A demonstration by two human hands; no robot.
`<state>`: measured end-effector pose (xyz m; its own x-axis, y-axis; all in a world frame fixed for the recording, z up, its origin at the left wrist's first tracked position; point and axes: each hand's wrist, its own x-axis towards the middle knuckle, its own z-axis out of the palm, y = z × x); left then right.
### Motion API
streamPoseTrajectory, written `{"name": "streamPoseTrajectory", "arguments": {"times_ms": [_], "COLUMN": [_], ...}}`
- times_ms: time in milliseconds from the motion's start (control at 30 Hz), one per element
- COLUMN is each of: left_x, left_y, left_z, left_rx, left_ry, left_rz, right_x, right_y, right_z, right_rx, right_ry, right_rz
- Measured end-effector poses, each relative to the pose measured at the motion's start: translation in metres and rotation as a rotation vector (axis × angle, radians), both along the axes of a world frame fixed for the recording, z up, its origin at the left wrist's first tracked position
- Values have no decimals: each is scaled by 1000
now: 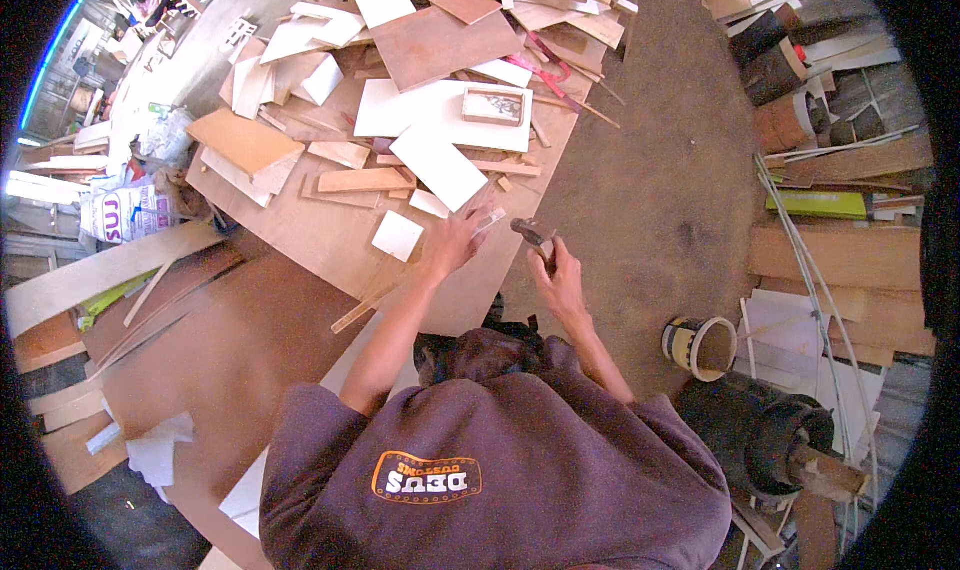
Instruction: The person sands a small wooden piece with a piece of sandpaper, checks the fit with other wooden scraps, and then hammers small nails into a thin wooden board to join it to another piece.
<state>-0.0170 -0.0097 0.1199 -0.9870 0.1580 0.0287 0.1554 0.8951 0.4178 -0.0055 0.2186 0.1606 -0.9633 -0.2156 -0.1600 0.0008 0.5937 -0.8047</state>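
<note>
- Left hand [452, 240]: spread open, pressed flat on plywood sheet [330, 235].
- Right hand [556, 270]: closed around hammer [533, 237], at 3 o'clock of left hand.
- Small white square offcut [397, 235] seen at 9 o'clock of left hand.

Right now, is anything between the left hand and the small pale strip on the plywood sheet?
Nothing visible. The left hand already lies fingers-spread on the plywood sheet, fingertips at the small pale strip. The right hand holds a hammer just beside it.
</note>
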Motion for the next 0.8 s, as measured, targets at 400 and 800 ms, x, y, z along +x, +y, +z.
{"name": "streamPoseTrajectory", "arguments": {"times_ms": [400, 800], "left_x": [6, 2], "left_y": [7, 4], "left_z": [16, -5], "left_rx": [-2, -81], "left_ry": [-67, -41], "left_rz": [88, 50], "right_x": [-13, 10], "right_y": [-12, -13], "right_z": [8, -20], "right_rx": [-104, -88], "right_ry": [195, 160], "right_rz": [5, -57]}}
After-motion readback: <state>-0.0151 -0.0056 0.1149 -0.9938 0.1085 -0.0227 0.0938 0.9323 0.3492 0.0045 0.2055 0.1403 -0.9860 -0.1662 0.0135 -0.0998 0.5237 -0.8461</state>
